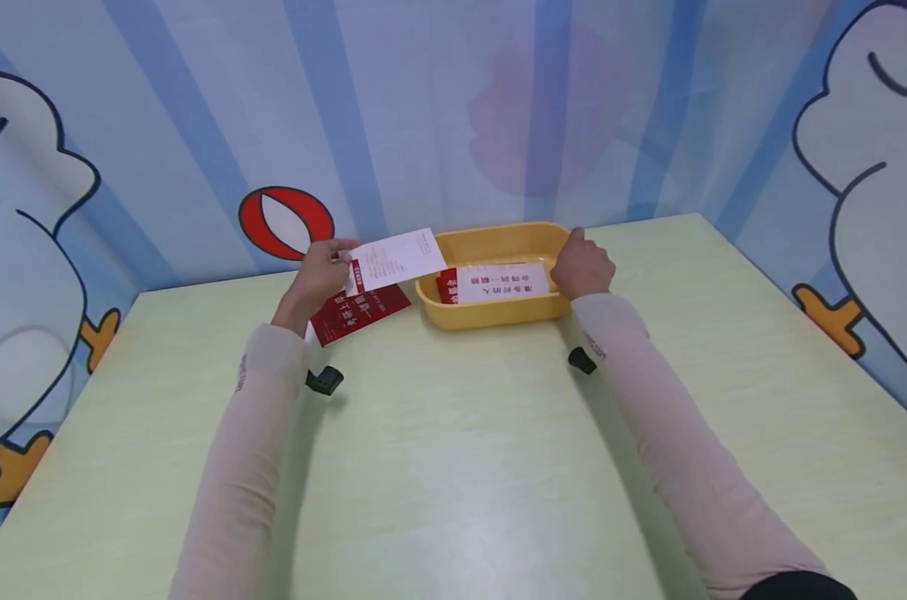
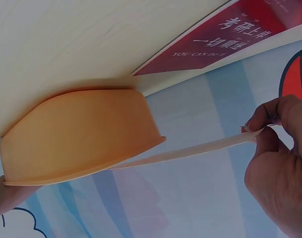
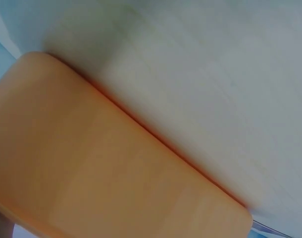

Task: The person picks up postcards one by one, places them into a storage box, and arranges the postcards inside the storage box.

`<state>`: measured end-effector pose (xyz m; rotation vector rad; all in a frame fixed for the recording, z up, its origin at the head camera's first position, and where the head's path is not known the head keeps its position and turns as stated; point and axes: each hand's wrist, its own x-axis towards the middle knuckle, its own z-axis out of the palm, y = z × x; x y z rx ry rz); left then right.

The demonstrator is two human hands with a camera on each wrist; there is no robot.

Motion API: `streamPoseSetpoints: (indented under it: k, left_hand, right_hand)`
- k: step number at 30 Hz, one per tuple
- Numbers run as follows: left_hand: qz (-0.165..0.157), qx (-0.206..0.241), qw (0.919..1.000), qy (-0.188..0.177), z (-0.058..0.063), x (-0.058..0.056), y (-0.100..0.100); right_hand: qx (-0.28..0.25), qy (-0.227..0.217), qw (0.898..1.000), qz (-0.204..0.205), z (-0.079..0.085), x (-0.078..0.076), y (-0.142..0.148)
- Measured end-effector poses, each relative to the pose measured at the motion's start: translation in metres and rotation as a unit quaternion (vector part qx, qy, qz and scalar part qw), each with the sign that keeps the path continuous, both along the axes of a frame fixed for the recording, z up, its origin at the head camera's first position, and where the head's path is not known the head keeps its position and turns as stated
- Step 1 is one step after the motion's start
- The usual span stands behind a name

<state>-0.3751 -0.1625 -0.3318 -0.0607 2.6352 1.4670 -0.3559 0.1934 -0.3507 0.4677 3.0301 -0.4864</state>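
My left hand (image 1: 321, 279) pinches a white card (image 1: 397, 260) with a red strip by its left end, between thumb and fingers. The free end of this card reaches over the left rim of a yellow plastic basin (image 1: 491, 315), and the left wrist view catches it edge-on. Inside the basin lie a white card with red characters (image 1: 504, 283) and, partly under it, a red one (image 1: 446, 286). At the basin's right end, my right hand (image 1: 583, 265) grips the rim. A red card with white characters (image 1: 363, 312) lies on the table below the left hand.
The pale table (image 1: 453, 450) ends at the back against a blue striped cloth (image 1: 423, 108) with cartoon figures. The basin stands near that back edge. Small black devices (image 1: 324, 381) sit beneath both wrists.
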Motion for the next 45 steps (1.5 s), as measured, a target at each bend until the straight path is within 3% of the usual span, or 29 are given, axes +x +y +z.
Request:
streamPoseSetpoints:
  k: [14, 45]
  left_hand:
    - [-0.037, -0.005, 0.9993, 0.001, -0.001, -0.002, 0.033]
    - [-0.052, -0.024, 0.9983, 0.004, 0.004, -0.006, 0.086]
  right_hand:
    - [0.002, -0.005, 1.0, -0.006, 0.001, 0.005, -0.001]
    - [0.002, -0.001, 1.0, 0.005, -0.001, 0.002, -0.001]
